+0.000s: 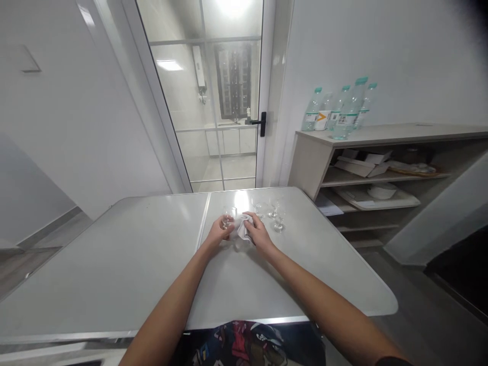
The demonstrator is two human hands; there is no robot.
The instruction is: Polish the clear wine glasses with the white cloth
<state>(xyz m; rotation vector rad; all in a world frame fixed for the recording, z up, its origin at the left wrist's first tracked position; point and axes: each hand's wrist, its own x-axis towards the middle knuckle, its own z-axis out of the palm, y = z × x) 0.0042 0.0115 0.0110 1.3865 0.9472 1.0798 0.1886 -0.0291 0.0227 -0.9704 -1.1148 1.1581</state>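
Note:
My left hand [218, 231] is closed around a small clear glass [229, 217], just above the light grey table [152, 264]. Close beside it, my right hand [259, 233] grips a crumpled white cloth [244, 229] between thumb and fingers. The cloth is near the glass; whether they touch, I cannot tell. Beyond my right hand, several small clear glasses stand on the table, one of them a stemmed glass [279, 223] at the near right of the group. Their outlines are faint against the pale surface.
A glass door [236, 152] with a black handle [262, 124] rises behind the table. To the right, a wooden shelf unit [381, 133] bears several plastic bottles [348, 112] on top, with boxes, a tray and a white bowl [381, 190] inside. A metal seam [204, 218] crosses the tabletop.

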